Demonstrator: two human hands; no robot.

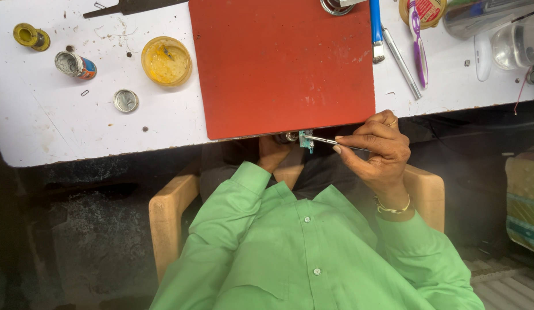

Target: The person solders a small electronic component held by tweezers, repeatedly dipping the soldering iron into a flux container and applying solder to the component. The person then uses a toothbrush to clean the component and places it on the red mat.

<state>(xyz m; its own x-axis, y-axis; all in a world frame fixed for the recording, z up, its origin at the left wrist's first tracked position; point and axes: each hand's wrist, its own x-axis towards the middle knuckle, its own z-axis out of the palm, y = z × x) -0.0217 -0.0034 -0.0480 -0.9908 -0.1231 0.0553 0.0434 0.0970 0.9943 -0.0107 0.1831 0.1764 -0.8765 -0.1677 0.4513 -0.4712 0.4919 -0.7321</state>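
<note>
I see my right hand (377, 150) pinching tweezers (327, 140) pointing leftwards at the small circuit board (306, 140) gripped by my left hand (272, 154).

A big red mat (281, 66) lies just above the grip. Far to its left sit a yellow round lid (166, 60), a small tin (75, 64) and a silver cap (125, 100). Up to its right lie 1 blue brush (376, 31) and 1 purple toothbrush (419, 43).
</note>
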